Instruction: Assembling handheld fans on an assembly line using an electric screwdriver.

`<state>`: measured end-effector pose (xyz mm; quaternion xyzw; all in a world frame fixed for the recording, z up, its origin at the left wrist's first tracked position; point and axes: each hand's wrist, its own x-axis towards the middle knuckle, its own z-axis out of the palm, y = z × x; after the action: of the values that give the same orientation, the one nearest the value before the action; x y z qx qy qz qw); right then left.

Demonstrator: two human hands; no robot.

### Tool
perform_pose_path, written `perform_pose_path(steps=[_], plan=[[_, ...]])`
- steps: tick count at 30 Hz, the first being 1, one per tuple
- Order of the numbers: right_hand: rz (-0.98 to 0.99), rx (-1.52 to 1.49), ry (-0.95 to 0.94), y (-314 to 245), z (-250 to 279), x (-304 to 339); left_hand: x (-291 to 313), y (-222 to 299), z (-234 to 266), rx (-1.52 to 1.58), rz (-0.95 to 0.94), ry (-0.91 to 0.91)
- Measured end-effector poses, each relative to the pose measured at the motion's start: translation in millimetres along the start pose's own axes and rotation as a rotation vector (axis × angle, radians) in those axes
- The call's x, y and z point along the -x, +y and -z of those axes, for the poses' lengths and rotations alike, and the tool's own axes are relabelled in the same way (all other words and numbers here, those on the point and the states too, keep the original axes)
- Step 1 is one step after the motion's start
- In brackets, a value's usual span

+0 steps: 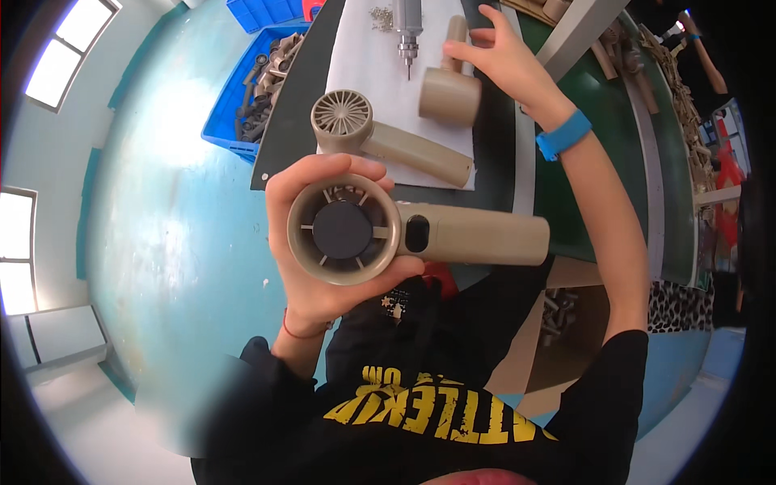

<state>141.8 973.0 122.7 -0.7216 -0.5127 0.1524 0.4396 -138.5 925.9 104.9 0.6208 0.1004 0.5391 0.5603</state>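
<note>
My left hand (311, 275) is wrapped round the head of a beige handheld fan (485, 234), held up close in the middle. Its round opening faces up, showing a dark hub and thin spokes, and its handle points right. Farther off, my right hand (505, 61) has its thumb across the handle of a second beige fan body (449, 97), with one finger stretched away. That body is slightly blurred. Between them a third beige fan (416, 153) with a radial grille lies on a white cloth (356, 61). An electric screwdriver (407, 36) points its bit toward me.
Small screws (381, 19) lie in a pile on the cloth beside the screwdriver. Left of the dark table is a blue crate (230, 133) full of grey and beige parts. A metal post (582, 36) rises on the right, by a green surface (582, 190). An open carton (566, 323) holds small parts.
</note>
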Motion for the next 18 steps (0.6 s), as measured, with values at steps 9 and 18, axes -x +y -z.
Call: perform_pose_path(steps=[9, 18], plan=[[0.139, -0.261, -0.545, -72.0, 77.1, 117.2, -13.0, -14.7, -27.5, -0.187, -0.447, -0.113], [0.346, -0.215, -0.445, -80.8, 91.3, 175.1, -22.4, -21.5, -58.0, -0.185, -0.462, -0.181]])
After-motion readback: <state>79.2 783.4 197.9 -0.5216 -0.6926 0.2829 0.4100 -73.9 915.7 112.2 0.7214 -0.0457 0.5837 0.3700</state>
